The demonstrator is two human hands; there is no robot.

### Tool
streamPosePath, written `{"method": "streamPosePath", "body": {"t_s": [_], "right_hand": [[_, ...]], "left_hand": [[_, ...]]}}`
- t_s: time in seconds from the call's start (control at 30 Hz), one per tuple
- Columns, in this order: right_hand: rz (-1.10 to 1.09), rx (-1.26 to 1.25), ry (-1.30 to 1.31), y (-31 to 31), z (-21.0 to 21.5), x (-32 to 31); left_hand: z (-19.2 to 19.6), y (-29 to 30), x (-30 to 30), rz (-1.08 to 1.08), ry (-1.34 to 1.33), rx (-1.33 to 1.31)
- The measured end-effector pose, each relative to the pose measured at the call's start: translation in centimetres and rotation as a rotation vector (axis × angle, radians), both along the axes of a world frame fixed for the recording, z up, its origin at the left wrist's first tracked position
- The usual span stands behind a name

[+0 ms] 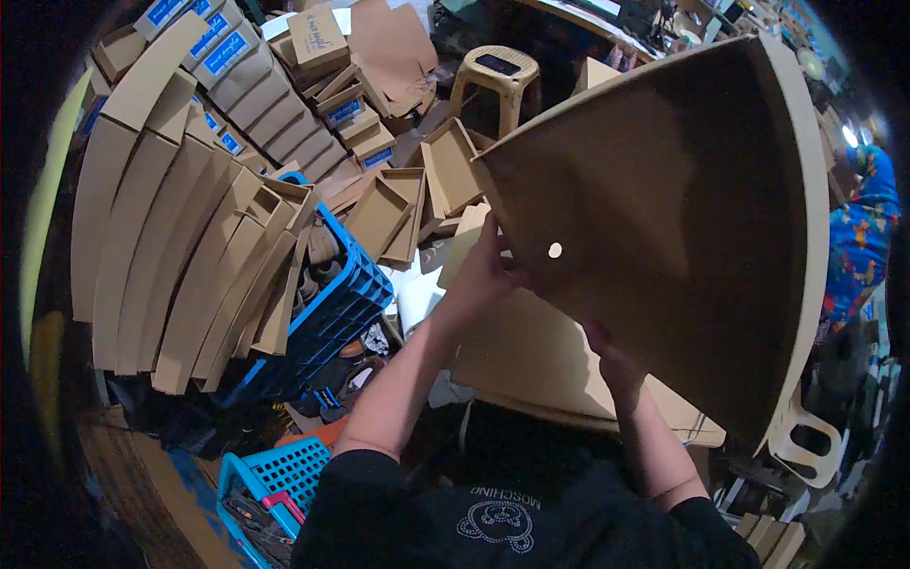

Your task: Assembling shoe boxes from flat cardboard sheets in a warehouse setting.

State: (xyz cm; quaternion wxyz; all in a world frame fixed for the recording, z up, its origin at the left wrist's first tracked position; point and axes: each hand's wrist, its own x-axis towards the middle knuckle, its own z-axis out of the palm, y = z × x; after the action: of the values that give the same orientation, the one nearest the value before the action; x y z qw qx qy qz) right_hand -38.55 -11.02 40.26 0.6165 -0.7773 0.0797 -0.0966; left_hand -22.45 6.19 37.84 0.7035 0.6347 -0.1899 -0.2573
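Note:
A brown cardboard box (654, 228) is raised in front of me, its shadowed inside facing me and a small round hole showing light. My left hand (488, 261) grips its left edge, partly in shadow. My right hand (616, 360) holds the lower edge, some of its fingers hidden by the board. Beneath the box lies a flat sheet of light-brown cardboard (526, 356), largely covered by my arms and the box. Beyond my left hand are two shallow cardboard trays, one a nearer tray (384, 213) and one a farther tray (450, 166).
Stacked cardboard box parts (161, 256) rise at the left, beside a blue plastic crate (332, 303) holding shoes. A turquoise basket (294, 474) stands at the lower left. Labelled boxes (246, 81) are piled farther back. A beige stool (498, 81) bears a dark phone-like object.

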Motion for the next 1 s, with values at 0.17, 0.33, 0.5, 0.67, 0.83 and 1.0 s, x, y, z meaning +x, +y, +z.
{"method": "streamPosePath", "body": {"t_s": [0.17,0.33,0.5,0.67,0.83,1.0], "right_hand": [[0.037,-0.033,0.078,0.6,0.6,-0.2],[0.043,-0.389,0.248,0.1,0.0,0.0],[-0.140,-0.554,-0.162,-1.9,-5.5,-0.7],[-0.045,-0.460,0.049,0.5,-0.2,-0.3],[0.004,-0.458,0.511,1.5,2.6,0.9],[-0.089,-0.629,-0.045,-1.5,-3.0,-0.3]], "left_hand": [[0.2,-0.1,0.1,0.048,-0.031,0.068],[-1.7,0.0,0.4,0.084,-0.023,0.069],[-0.8,-0.1,-0.1,0.106,-0.039,-0.019],[0.0,0.1,-0.1,0.112,-0.040,-0.005],[-1.5,0.5,0.5,0.051,-0.018,-0.138],[0.4,0.4,0.0,0.049,0.014,-0.124]]}}
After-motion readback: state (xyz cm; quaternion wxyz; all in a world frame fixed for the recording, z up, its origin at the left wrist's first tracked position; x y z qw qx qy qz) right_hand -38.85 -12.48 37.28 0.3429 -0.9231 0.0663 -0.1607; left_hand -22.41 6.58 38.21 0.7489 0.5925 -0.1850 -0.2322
